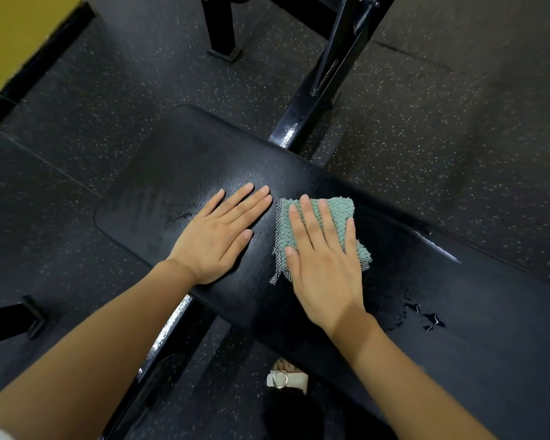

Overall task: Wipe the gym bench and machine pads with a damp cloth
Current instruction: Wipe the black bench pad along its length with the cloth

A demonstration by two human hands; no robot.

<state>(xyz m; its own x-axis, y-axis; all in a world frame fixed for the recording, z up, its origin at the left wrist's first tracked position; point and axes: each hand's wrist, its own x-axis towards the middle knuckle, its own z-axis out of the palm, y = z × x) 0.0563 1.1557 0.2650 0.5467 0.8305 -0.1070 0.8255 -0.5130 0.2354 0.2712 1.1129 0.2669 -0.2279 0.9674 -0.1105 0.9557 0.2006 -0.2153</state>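
We see the left hand (218, 236) flat on the black bench pad (178, 160), fingers straight & together, holding nothing, wrist at the pad's near edge. Just beside it the right hand (323, 265) presses a green cloth (334, 211) onto the pad w/ straight, spread fingers, none curled round it. Cloth is folded, lies mid-pad, checked mesh edge showing on its left side. Wet sheen & droplets (426, 319) on the pad further right. Black frame beam (302, 119) runs under the pad, over speckled floor (426, 138). Sandalled foot (283, 377) shows below the pad's near edge.
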